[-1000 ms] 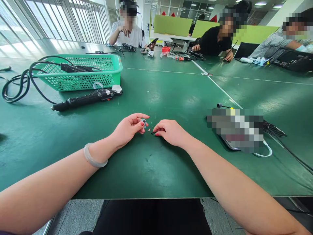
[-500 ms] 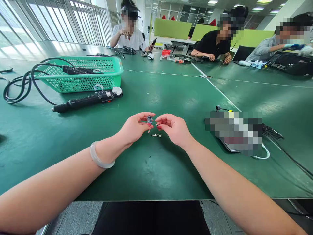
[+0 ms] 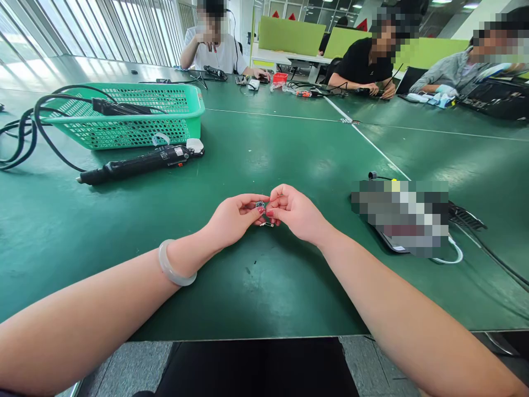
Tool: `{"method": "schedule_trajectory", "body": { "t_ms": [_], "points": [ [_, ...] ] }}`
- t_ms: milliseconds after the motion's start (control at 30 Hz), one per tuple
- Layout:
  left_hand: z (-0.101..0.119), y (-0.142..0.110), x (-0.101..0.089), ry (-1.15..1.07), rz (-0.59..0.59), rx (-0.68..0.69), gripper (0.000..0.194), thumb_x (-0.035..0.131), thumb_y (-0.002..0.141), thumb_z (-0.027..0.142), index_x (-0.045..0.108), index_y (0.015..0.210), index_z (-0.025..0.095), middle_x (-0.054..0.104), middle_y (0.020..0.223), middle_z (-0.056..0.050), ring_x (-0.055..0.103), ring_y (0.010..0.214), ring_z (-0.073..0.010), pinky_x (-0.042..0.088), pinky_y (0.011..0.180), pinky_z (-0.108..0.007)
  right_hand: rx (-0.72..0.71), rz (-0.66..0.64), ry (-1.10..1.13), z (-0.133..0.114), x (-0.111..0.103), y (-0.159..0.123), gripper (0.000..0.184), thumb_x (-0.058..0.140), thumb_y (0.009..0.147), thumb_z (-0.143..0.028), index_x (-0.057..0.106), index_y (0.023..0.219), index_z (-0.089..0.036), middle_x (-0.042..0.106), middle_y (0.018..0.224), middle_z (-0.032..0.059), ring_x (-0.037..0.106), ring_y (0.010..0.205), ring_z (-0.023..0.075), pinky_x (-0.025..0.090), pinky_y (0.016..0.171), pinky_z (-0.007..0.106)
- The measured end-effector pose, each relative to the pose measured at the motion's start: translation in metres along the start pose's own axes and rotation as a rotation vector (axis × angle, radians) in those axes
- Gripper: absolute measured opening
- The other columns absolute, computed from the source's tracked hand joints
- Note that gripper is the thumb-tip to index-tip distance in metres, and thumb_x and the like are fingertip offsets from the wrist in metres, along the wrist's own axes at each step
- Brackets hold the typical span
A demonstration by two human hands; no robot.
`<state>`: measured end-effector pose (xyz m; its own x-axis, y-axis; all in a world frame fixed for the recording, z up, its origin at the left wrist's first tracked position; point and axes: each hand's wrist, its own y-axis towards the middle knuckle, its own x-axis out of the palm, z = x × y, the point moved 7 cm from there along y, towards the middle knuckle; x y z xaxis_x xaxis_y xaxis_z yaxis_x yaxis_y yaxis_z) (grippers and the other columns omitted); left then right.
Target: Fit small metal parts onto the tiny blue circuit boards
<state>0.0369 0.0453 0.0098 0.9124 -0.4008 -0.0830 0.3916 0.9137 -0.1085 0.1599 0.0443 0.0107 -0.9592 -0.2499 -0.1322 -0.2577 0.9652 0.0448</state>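
Observation:
Between the thumb and fingers of my left hand [image 3: 237, 218] is a small grey-blue part with dark details [image 3: 260, 204], perhaps a little board or connector; it is too small to name surely. My right hand [image 3: 295, 216] is pinched closed right against it, fingertips meeting those of my left hand. Whatever the right fingers hold is hidden behind them. Just below the fingertips, a small silvery metal piece [image 3: 267, 224] lies on the green table [image 3: 256, 292], partly covered by the fingers.
A green basket [image 3: 140, 132] with a black cable stands at the left. In front of it lies a black electric screwdriver [image 3: 140, 164]. On the right rests a blurred-out device [image 3: 400, 220] with cables. Several people sit across the table among cables and a red box [image 3: 280, 78].
My two hands have come together, and the right fingertips now meet the part in my left hand. The view has shifted slightly. Across the table, a person's hand has lowered a phone.

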Motion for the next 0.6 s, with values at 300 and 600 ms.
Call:
{"method": "schedule_trajectory", "body": {
  "t_ms": [300,600],
  "points": [
    [-0.007,0.004,-0.005,-0.044,0.05,-0.053,0.032,0.058,0.084,0.023,0.063,0.113,0.011,0.071,0.089,-0.007,0.064,0.072,-0.0108,0.052,0.083,-0.032,-0.161,0.12,-0.349,-0.019,-0.001,-0.011,0.009,0.061,0.079,-0.026,0.067,0.08,-0.019,0.069,0.08,0.0021,0.061,0.068,0.013,0.05,0.069,0.03],
    [-0.003,0.002,-0.003,-0.096,0.012,0.015,0.044,0.066,0.075,0.011,0.063,0.118,0.015,0.069,0.095,-0.003,0.067,0.082,-0.0119,0.05,0.096,-0.035,-0.056,0.26,-0.246,-0.005,-0.018,-0.004,0.012,0.063,0.075,-0.029,0.067,0.07,-0.019,0.063,0.066,0.0001,0.052,0.059,0.0113,0.041,0.059,0.028]
  ]
}}
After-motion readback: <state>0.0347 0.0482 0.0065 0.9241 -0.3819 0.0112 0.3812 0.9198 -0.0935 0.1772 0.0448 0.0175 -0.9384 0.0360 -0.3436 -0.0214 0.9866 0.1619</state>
